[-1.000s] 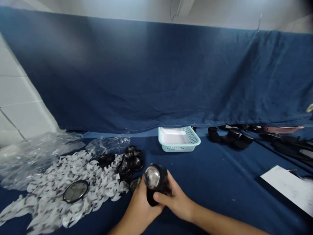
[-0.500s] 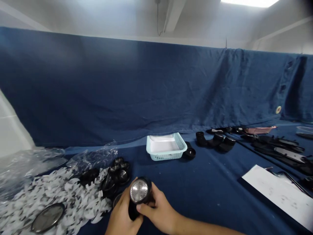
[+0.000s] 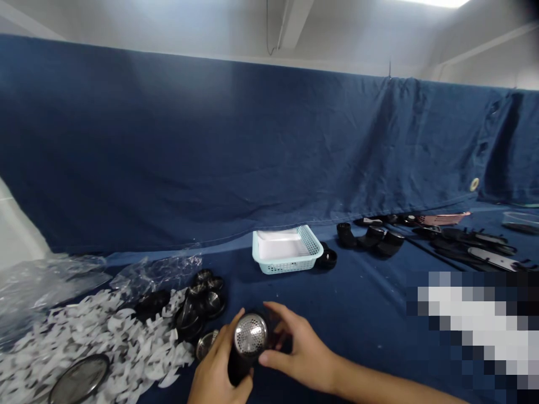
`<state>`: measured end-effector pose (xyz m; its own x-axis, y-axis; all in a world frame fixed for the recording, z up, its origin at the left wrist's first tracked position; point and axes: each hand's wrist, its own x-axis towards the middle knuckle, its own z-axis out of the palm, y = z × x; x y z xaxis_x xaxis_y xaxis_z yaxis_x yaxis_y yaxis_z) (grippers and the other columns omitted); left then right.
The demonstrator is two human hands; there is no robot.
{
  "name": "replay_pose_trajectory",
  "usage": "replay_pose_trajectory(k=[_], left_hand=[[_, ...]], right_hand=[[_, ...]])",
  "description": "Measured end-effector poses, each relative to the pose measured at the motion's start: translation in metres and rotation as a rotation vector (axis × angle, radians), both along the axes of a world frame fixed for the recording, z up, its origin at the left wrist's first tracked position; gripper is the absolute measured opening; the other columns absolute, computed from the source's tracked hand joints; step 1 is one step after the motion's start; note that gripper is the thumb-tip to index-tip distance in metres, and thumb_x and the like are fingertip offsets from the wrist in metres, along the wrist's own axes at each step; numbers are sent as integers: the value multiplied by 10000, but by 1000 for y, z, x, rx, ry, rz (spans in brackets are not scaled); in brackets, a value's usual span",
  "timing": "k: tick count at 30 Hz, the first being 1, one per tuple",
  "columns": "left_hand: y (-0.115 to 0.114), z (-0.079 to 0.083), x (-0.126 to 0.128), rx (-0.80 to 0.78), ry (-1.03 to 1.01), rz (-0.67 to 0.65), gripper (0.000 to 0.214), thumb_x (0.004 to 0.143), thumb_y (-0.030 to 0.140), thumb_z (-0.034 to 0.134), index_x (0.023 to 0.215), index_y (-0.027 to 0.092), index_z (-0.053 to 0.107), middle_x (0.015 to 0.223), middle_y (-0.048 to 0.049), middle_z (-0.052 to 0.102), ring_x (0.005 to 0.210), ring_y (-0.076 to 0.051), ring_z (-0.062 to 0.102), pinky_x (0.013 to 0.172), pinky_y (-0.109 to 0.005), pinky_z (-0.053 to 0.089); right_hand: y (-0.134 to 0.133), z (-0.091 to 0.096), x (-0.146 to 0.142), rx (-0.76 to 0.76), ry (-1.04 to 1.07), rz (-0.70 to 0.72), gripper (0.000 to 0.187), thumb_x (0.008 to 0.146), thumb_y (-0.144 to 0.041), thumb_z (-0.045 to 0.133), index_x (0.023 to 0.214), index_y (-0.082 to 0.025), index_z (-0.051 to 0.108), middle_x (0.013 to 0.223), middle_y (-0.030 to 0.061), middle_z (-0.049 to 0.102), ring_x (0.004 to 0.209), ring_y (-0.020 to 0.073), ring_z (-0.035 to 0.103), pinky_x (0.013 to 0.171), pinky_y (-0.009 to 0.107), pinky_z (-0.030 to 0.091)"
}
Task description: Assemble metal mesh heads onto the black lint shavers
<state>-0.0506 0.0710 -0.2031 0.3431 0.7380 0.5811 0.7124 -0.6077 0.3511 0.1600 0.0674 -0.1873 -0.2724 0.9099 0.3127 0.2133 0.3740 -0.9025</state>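
Observation:
A black fabric shaver [image 3: 250, 334] with a round, perforated metal head stands tilted in front of me, the head facing up toward the camera. My left hand [image 3: 217, 367] is closed around its body from the left. On the other side, my right hand [image 3: 304, 350] has its fingers apart, its thumb tip close to the rim of the head; the inner fingertips are partly in shadow. Just left of my left hand lies another perforated metal head [image 3: 206, 343], partly hidden by that hand. Several black shaver parts [image 3: 208, 300] are heaped beyond it.
Many small white plastic pieces [image 3: 138, 359] cover the left, with a dark oval dish [image 3: 80, 379] and clear plastic bags [image 3: 46, 280]. A light-blue basket [image 3: 288, 266] stands ahead. Black curved bodies [image 3: 389, 244] and a pink basket [image 3: 444, 219] lie right. A blue curtain [image 3: 210, 151] hangs behind.
The shaver and both hands have shifted slightly right in view. My right hand has loosened from the shaver's head, its fingers spreading. More of the second metal head shows beside my left hand.

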Motion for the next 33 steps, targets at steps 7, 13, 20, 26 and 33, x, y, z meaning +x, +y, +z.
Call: replay_pose_trajectory(k=[7, 13, 20, 26, 33], left_hand=[[3, -6, 0, -21, 32, 10, 843, 673, 109, 558, 1463, 235, 292, 1376, -119, 563, 1216, -284, 586, 965, -426, 544], [2, -4, 1, -36, 13, 9, 841, 667, 109, 556, 1459, 253, 310, 1374, -90, 571, 1217, -279, 587, 974, -426, 537], [0, -3, 2, -47, 0, -1, 840, 647, 91, 550, 1444, 247, 339, 1339, -93, 597, 1201, -280, 598, 983, -428, 529], [-1, -3, 3, -85, -8, -27, 860, 633, 81, 542, 1448, 245, 322, 1354, -98, 581, 1211, -272, 590, 993, -436, 522], [-4, 2, 5, -107, -3, -36, 818, 648, 67, 532, 1427, 243, 356, 1367, -100, 570, 1216, -281, 583, 996, -443, 523]], right_hand=[[41, -5, 115, 193, -269, -716, 395, 883, -394, 546, 1200, -160, 523, 1172, 164, 548, 1003, 308, 576, 836, 495, 504], [109, -13, 158, 161, -464, -781, 722, 746, -312, 742, 1373, -173, 412, 1410, 161, 429, 1290, 352, 418, 1044, 540, 381], [103, -14, 158, 116, -593, -716, 470, 817, -388, 700, 1209, -174, 553, 1210, 105, 612, 1070, 278, 609, 923, 461, 488], [40, -5, 154, 109, -658, -662, 548, 738, -501, 709, 1171, -182, 607, 1118, 122, 671, 1034, 326, 634, 926, 449, 486], [-12, 30, 129, 97, -592, -420, 607, 816, -523, 646, 1336, -243, 510, 1254, 108, 620, 1154, 313, 572, 983, 470, 467]])
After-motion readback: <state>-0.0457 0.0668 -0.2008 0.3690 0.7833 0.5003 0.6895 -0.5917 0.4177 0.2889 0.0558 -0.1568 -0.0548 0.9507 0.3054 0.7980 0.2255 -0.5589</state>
